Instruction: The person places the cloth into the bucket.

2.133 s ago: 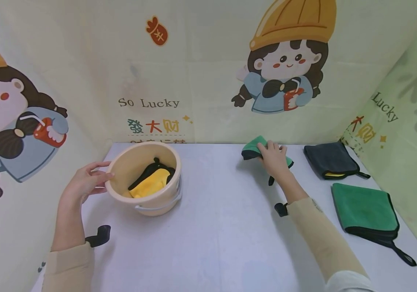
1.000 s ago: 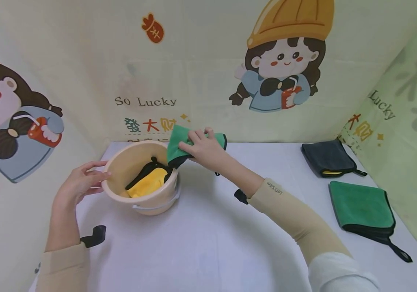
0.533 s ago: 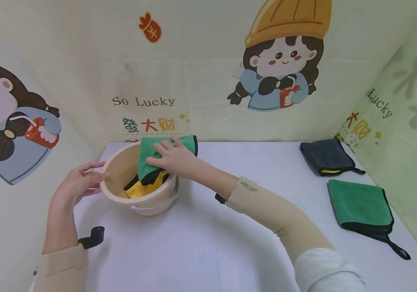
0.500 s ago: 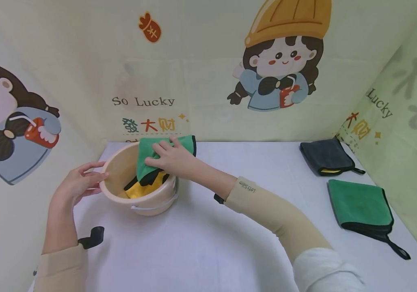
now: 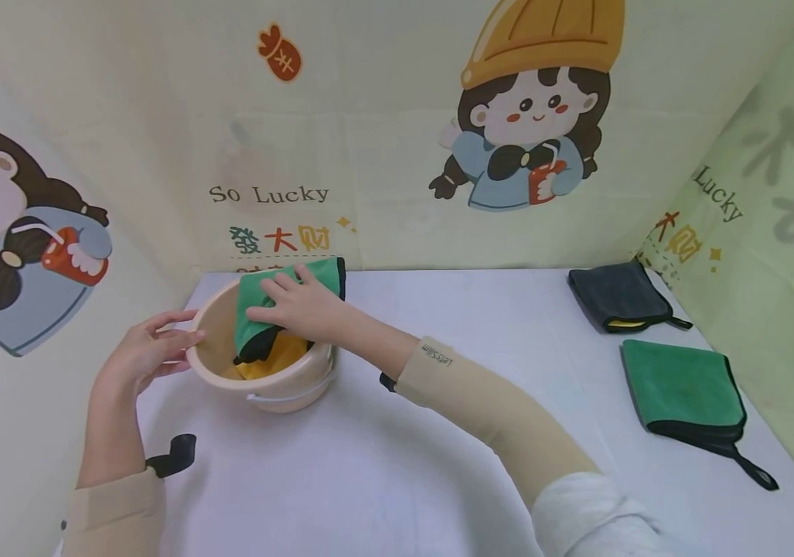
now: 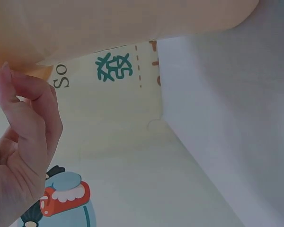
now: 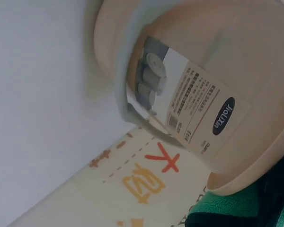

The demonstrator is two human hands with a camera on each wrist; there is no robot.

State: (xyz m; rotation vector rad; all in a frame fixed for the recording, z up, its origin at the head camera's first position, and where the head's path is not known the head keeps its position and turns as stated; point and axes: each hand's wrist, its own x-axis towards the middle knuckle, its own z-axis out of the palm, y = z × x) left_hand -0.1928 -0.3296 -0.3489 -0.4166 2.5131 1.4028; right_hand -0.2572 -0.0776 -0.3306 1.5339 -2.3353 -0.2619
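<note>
My left hand (image 5: 138, 354) pinches the left rim of a beige bucket (image 5: 219, 334), thumb and fingers on either side of its lip. The left wrist view shows that hand (image 6: 26, 123) at the bucket's edge (image 6: 109, 28). Above the bucket's mouth, my right hand (image 5: 308, 309) grips a green towel (image 5: 249, 303) with black trim, part of it hanging inside. Beneath it lies a yellow and black towel (image 5: 280, 356), partly hidden. In the right wrist view the green towel (image 7: 232, 203) shows by the rim; the right hand itself is out of sight there.
A dark grey folded towel (image 5: 619, 294) with a yellow edge lies at the back right of the white table (image 5: 424, 464). Nearer sits a folded green towel (image 5: 685, 383) with a black loop. The bucket's pale handle (image 5: 295, 397) hangs down in front. Printed curtains stand behind and at both sides.
My right hand has carried the green towel leftward from the back of the table to over the bucket, and its lower edge has dipped inside. My left hand keeps hold of the rim.
</note>
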